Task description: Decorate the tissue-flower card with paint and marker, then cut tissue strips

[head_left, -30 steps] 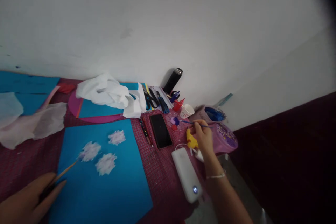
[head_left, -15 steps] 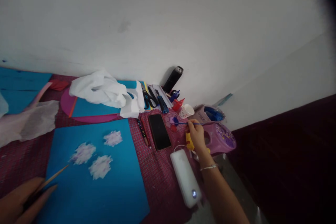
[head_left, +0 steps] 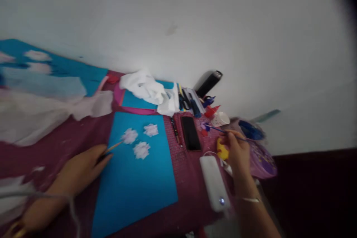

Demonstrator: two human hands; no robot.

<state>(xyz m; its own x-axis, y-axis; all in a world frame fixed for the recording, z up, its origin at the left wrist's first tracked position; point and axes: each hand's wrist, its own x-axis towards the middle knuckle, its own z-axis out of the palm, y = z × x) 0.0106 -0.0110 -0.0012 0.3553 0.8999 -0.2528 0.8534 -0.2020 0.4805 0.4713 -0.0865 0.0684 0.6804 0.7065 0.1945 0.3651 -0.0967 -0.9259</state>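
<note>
one blue brush (head_left: pixel 218 129), pinched in the right hand (head_left: pixel 238 150) with its tip at the purple paint (head_left: pixel 206 127) toward the far right corner of the surface (head_left: pixel 192 189), looks light and stiff, best held mid-handle. the left hand (head_left: pixel 83 165) pinches a thin wooden stick (head_left: pixel 113 147) across the left edge of the blue sheet (head_left: pixel 139 186); the ruffled pale patch (head_left: pixel 129 136) by its tip seems soft and easily torn, though blur hides whether they touch.

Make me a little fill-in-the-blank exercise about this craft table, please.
1. The right hand holds a brush with a ____ handle.
2. The blue sheet beside the left hand bears ____ whitish patches.
3. The tall bottle by the wall is mainly ____.
4. The squeeze bottle nearest the paper cup is ____.

Missing words: blue; three; black; red.
</note>
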